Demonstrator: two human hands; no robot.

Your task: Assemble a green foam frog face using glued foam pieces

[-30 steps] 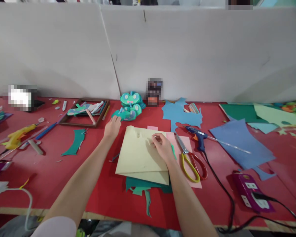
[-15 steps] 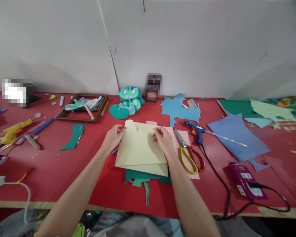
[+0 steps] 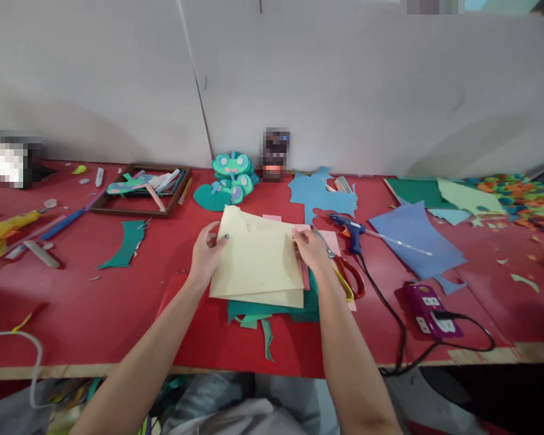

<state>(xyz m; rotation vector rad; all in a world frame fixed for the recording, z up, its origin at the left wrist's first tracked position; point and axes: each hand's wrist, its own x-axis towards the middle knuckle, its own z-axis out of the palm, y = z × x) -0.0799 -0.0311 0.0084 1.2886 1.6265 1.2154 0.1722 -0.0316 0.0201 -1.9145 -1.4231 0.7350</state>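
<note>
A pale yellow foam sheet [image 3: 254, 260] lies on the red table [image 3: 95, 302] over teal foam scraps [image 3: 263, 314] and a pink sheet [image 3: 330, 241]. My left hand [image 3: 206, 257] grips the yellow sheet's left edge, thumb on top. My right hand [image 3: 312, 249] pinches its right edge, by the pink sheet. Yellow-and-red scissors [image 3: 351, 281] lie just right of my right hand.
A blue glue gun [image 3: 351, 232] with a black cord runs to a purple power strip [image 3: 430, 308]. Teal frog cut-outs [image 3: 229, 181] and a brown frame [image 3: 138, 193] with strips sit at the back. Blue and green sheets lie right; a yellow glue gun [image 3: 0, 232] lies left.
My left hand came back from the frog cut-outs and took hold of the yellow sheet's left edge. My right hand slid to the sheet's right edge.
</note>
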